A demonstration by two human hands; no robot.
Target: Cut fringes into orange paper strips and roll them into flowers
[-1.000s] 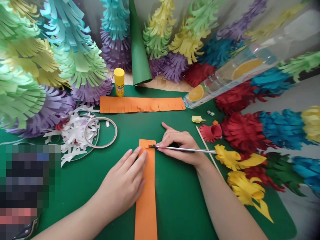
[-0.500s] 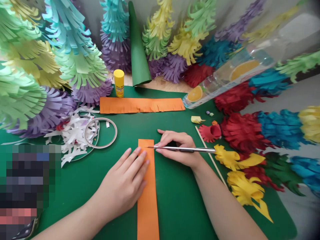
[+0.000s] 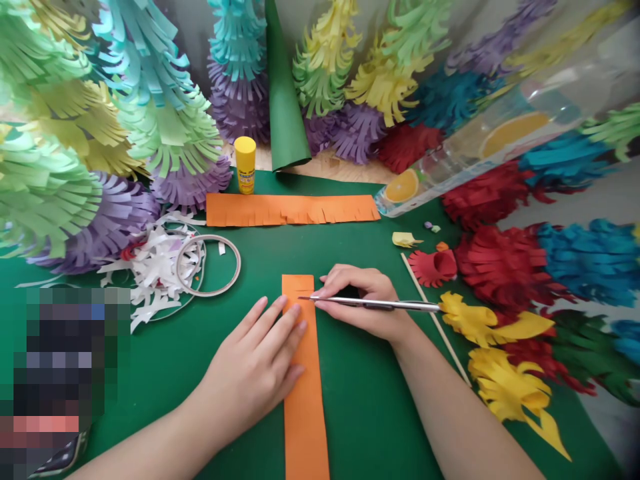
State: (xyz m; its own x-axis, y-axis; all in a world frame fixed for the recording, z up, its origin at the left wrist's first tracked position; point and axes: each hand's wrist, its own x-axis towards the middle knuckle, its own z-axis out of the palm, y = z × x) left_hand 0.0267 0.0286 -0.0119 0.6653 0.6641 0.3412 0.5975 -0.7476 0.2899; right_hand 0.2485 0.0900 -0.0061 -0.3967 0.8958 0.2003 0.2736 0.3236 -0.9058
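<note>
Smooth, matte green surface point(image 3: 370, 413) fills the lower frame, with pale wood grain showing behind it at upper centre. Around it, from upper left to right edge, stand and lie fringed paper cones point(image 3: 145, 67) in pastel and bright tiers, their cut strips curling outward; a plain green paper cone point(image 3: 289, 120) rises at upper centre.

At lower centre, a flat orange paper strip point(image 3: 306, 427) runs lengthwise down the frame, short slits near its top end. The person's left hand point(image 3: 255, 357) lies over its left edge, fingers extended and slightly spread, tips resting on the paper. The right hand point(image 3: 367, 300) pinches a slim, shiny silver cutting tool point(image 3: 400, 305) between thumb and fingers, its fine tip on the strip.

Above, an orange fringed strip point(image 3: 250, 208) lies crosswise, its lower edge cut. At centre left, a narrow ring point(image 3: 239, 267) overlaps crumpled white paper scraps point(image 3: 155, 260). A pale thin stick point(image 3: 435, 317) slants beside curled yellow paper point(image 3: 473, 317) at right.

On the yellow glue stick point(image 3: 245, 163), "Glue" is legible; the clear plastic bottle point(image 3: 450, 160) at upper right bears printed orange slices.
</note>
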